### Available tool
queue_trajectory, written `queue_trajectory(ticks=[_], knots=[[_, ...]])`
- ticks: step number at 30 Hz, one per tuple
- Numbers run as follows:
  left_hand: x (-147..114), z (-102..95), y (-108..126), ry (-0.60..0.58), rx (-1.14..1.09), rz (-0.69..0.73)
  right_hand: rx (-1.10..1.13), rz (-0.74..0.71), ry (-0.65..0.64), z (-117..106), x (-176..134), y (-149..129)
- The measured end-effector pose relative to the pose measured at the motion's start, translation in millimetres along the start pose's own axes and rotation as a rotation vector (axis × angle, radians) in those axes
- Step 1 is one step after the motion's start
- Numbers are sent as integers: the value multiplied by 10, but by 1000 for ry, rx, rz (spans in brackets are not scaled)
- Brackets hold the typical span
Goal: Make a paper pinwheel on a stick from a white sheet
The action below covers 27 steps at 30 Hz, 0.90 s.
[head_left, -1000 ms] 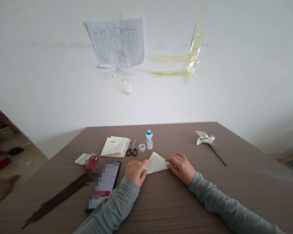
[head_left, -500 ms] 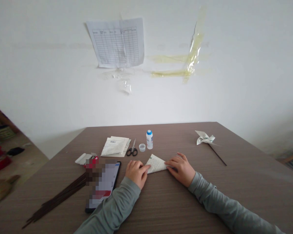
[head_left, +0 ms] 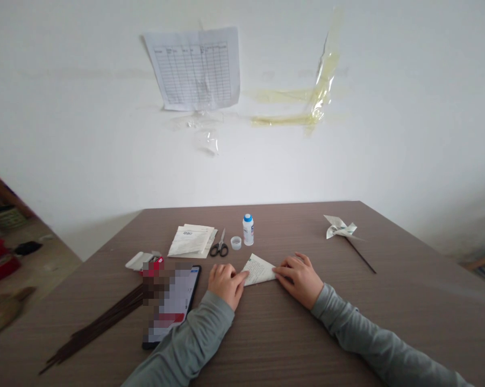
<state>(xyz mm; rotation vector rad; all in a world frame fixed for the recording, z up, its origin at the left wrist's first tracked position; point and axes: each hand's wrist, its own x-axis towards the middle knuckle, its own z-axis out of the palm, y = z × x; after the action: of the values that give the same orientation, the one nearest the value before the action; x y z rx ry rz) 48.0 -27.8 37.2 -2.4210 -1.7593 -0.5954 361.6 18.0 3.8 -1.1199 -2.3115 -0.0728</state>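
Note:
A sheet of printed paper (head_left: 258, 270), folded into a triangle, lies on the brown table (head_left: 283, 344) between my hands. My left hand (head_left: 226, 285) grips its left corner, the thumb on top and the other fingers curled. At the right corner, the fingertips of my right hand (head_left: 299, 277) pinch the paper. Just beyond the paper stand a white glue bottle (head_left: 248, 232) with a blue top and a small clear cap (head_left: 236, 243). Black-handled scissors (head_left: 219, 247) rest to the left of the cap.
Folded papers (head_left: 191, 240) lie left of the scissors. A phone (head_left: 173, 306), a small red and white box (head_left: 145, 262) and several thin dark sticks (head_left: 101, 328) are on the left. A paper pinwheel (head_left: 340, 228) on a stick lies at right. Behind the table rises a white wall (head_left: 266, 172).
The view has shifted very slightly. Both hands stay at the corners of the folded paper, with no clear movement.

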Motion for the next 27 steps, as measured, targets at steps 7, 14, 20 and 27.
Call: queue_trajectory(ticks=[7, 14, 20, 27], knots=[[5, 74, -30, -17, 15, -6, -30, 17, -11, 5, 2, -35], [40, 84, -9, -33, 22, -18, -26, 5, -24, -1, -3, -29], [82, 111, -10, -99, -53, 7, -17, 15, -34, -20, -10, -30], [103, 137, -42, -127, -61, -4, -46, 56, 9, 9, -21, -57]])
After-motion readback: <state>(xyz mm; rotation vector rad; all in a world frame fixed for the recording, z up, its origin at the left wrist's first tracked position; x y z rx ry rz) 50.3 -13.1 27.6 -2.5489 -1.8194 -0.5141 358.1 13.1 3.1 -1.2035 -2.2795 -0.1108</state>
